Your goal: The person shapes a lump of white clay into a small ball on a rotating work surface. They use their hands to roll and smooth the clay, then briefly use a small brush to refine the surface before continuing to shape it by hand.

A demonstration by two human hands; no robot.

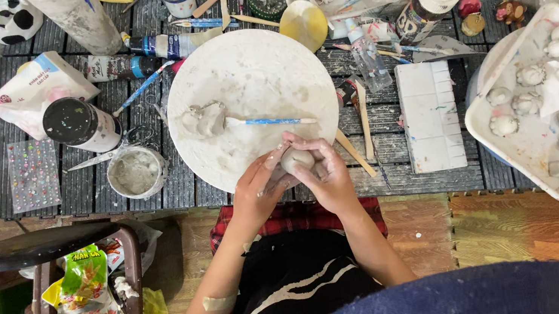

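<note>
Below the blue cap brim, the left hand (257, 188) and right hand (324, 172) clamp together on a small grey clay ball (296, 159) at the near edge of the round white board (245, 71), where gentle, even pressure seems best.

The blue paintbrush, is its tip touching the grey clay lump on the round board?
Touching. The head view shows the blue paintbrush tip resting against the grey clay lump with no gap.

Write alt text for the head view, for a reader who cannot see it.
Seen from above, the left hand and right hand cup a small grey clay ball at the near edge of a round white board. A clay lump lies on it.
</note>
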